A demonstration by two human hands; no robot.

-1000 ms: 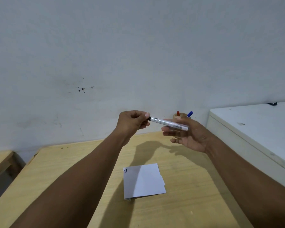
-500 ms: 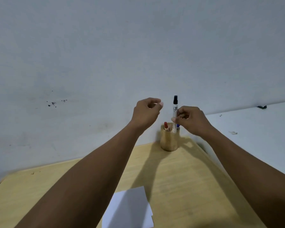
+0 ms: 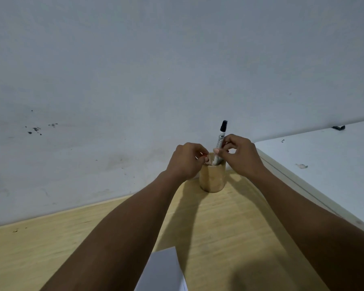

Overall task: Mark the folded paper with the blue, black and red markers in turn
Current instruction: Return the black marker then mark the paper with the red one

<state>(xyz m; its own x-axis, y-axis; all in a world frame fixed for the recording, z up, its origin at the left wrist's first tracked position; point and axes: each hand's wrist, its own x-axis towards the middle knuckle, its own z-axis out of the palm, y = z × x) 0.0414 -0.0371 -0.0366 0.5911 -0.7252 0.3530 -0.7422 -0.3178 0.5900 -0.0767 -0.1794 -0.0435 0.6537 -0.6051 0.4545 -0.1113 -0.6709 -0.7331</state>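
My right hand (image 3: 241, 157), just right of frame centre, pinches the black marker (image 3: 220, 141) between thumb and fingertips at mid-barrel, cap end up, lower end already inside the wooden holder (image 3: 212, 178). I judge the upright hold serves to guide the barrel straight down into the narrow mouth, so the step in hand is stowing the black marker. My left hand (image 3: 187, 161), at frame centre and touching the holder's left rim, has its fingers curled together over the opening; a sliver of red (image 3: 204, 154) shows at the fingertips, which I take to be the red marker, but I cannot tell whether the fingers are clamped on it or merely closed near it. That placement suits taking the next colour while the other hand releases. Holder contents: the black marker's lower barrel is visible inside; the rest is hidden by both hands, and the blue marker is not visible. The holder stands on the wooden table (image 3: 61, 244) close to the wall. The folded paper (image 3: 162, 271) lies flat at the bottom centre of the frame, well apart from the holder, partly cut off by the edge; no marks are visible on the part shown.
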